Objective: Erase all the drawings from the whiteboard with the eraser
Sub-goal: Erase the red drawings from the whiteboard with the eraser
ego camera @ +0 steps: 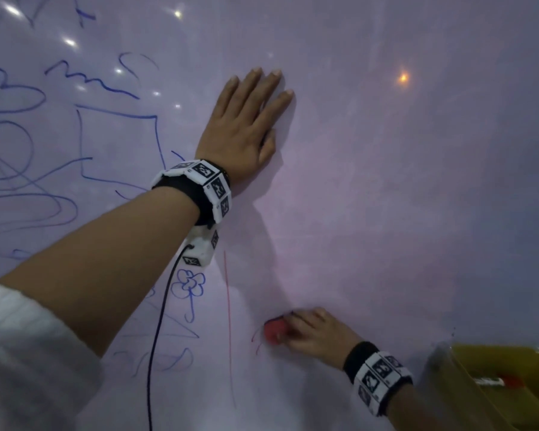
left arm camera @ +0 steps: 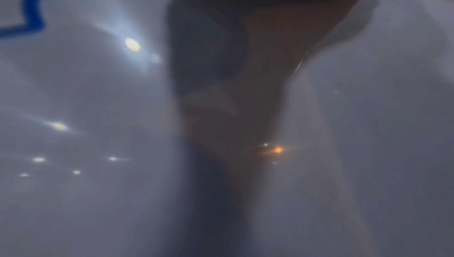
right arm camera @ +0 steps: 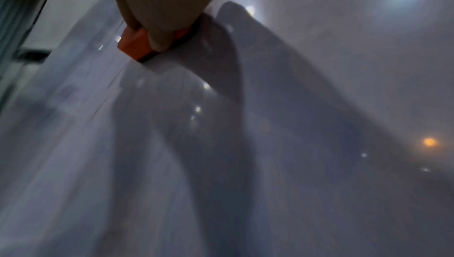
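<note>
- Whiteboard [ego camera: 386,181] fills the head view, glossy, with ceiling-light reflections and one orange glare spot; right part wiped to a faint smear.
- Blue drawings [ego camera: 28,157] cover the board left of the left hand: scribbles, loops, a box outline; a small blue flower [ego camera: 189,286] sits below that wrist.
- Thin red line [ego camera: 229,321] runs vertically down the board below the left hand, just left of the eraser.
- Left hand [ego camera: 246,126] lies flat on the board, fingers straight and close together, palm pressed, holding nothing; marker-tagged wristband with a black cable hanging from it.
- Left wrist view is blurred: only board surface, hand shadow, and a bit of blue line at upper left.
- Right hand [ego camera: 315,332] is low on the board, well below the left hand, fingers curled round the eraser [ego camera: 274,331].
- Eraser is red-orange with a dark underside pressed to the board; right wrist view shows fingertips [right arm camera: 157,34] clamped over its top [right arm camera: 134,47].
- Short red stroke [ego camera: 257,340] curves just left of the eraser, touching or nearly touching its edge.
- Yellow container [ego camera: 504,381] stands right of the right wrist at the frame corner, blurred.
</note>
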`<state>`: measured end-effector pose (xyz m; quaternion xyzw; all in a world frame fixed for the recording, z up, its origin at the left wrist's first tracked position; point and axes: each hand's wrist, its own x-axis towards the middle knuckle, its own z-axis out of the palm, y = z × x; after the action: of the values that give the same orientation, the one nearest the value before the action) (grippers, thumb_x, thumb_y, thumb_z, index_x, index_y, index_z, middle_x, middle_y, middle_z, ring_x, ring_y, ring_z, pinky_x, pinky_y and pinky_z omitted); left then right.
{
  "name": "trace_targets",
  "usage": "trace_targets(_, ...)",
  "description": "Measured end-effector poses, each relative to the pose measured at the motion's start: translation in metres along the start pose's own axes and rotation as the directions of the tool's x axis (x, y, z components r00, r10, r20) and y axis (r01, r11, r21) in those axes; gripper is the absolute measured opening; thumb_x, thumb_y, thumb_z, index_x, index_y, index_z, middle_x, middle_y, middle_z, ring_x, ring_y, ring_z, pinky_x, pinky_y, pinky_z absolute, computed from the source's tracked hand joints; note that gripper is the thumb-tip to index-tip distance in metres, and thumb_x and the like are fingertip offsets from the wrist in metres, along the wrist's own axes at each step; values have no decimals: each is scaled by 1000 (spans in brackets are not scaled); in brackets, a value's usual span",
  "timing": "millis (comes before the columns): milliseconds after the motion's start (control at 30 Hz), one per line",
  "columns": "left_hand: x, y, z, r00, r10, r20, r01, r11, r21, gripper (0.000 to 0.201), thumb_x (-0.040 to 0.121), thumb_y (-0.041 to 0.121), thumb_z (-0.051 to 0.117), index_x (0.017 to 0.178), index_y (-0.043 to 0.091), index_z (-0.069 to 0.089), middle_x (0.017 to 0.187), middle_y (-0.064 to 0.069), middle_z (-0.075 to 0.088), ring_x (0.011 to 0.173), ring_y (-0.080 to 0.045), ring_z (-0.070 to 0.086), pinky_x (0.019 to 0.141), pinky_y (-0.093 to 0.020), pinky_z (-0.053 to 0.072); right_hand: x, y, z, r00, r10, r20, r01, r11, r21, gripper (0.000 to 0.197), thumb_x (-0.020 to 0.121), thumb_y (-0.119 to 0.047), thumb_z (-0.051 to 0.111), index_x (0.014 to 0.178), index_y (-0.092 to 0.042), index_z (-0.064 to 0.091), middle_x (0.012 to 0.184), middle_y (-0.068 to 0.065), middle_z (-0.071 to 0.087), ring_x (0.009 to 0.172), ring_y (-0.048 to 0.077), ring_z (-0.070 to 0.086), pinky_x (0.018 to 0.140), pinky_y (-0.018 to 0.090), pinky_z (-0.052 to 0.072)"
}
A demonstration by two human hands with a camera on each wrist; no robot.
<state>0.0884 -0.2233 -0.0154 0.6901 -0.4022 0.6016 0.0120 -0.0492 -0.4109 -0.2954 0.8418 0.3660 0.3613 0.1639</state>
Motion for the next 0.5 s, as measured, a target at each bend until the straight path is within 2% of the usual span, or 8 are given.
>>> trace_targets(67, 0, 0, -1, 1000, -2, 12, 2, 1000, -4, 52, 90, 20, 44, 141, 9, 37, 145, -18, 38, 134, -36, 32, 112, -44, 14, 17, 9, -5, 983, 169, -72, -171, 985, -20, 38, 76, -15, 51, 110, -31, 50, 117, 7, 48, 101, 23, 48, 81, 35, 36)
trace_targets(133, 0, 0, -3, 1000, -12, 21, 12, 1000, -5, 52, 91, 21, 43, 142, 9, 36, 146, -18, 37, 135, -36, 30, 113, -44, 12, 28, -10, 8, 968, 225, -114, -224, 974, 17, 36, 77, -18, 50, 110, -31, 53, 115, 6, 49, 97, 24, 49, 80, 36, 36)
trace_targets(167, 1, 0, -3, 1000, -14, 21, 14, 1000, -2, 52, 91, 21, 42, 142, 10, 36, 146, -18, 36, 135, -36, 29, 114, -43, 11, 29, -27, 19, 983, 165, -76, -162, 986, 43, 32, 78, -19, 51, 107, -32, 57, 114, 4, 52, 95, 23, 51, 78, 35, 36)
trace_targets(233, 2, -1, -3, 1000, -17, 9, 17, 1000, 5, 52, 91, 21, 42, 142, 10, 36, 147, -17, 36, 136, -35, 28, 114, -41, 8, 17, -54, 39, 997, -48, 60, 43, 996, 84, 24, 85, -18, 50, 97, -33, 63, 108, -1, 60, 90, 21, 58, 78, 34, 37)
trace_targets(300, 1, -1, 0, 1000, -15, 0, 15, 1000, 9, 52, 91, 21, 43, 141, 10, 37, 146, -17, 37, 136, -34, 28, 114, -40, 7, 10, -50, 39, 988, -85, 128, 69, 990, 126, 20, 85, -20, 56, 96, -34, 65, 104, -4, 62, 89, 20, 60, 78, 32, 38)
trace_targets(367, -1, -1, 1, 1000, -16, -1, 16, 1000, 10, 52, 90, 21, 42, 141, 10, 38, 146, -17, 38, 135, -33, 27, 115, -38, 5, 23, -30, 25, 1000, 13, 26, -17, 988, 154, 27, 78, -22, 62, 101, -36, 65, 108, 0, 59, 92, 21, 55, 77, 33, 38)
trace_targets(433, -2, -1, 0, 1000, -14, 6, 14, 1000, 7, 51, 91, 21, 41, 141, 10, 38, 146, -18, 37, 136, -33, 27, 115, -38, 5, 48, -15, 9, 974, 210, -85, -195, 968, 159, 37, 78, -21, 55, 112, -36, 56, 113, 3, 50, 96, 22, 49, 77, 34, 36)
trace_targets(500, -1, -1, -2, 1000, -18, 15, 18, 1000, 6, 51, 93, 22, 39, 142, 9, 37, 146, -18, 36, 136, -35, 28, 115, -39, 5, 56, -21, 8, 947, 293, -129, -274, 950, 147, 41, 77, -20, 50, 115, -36, 51, 111, 3, 47, 94, 22, 46, 76, 34, 36)
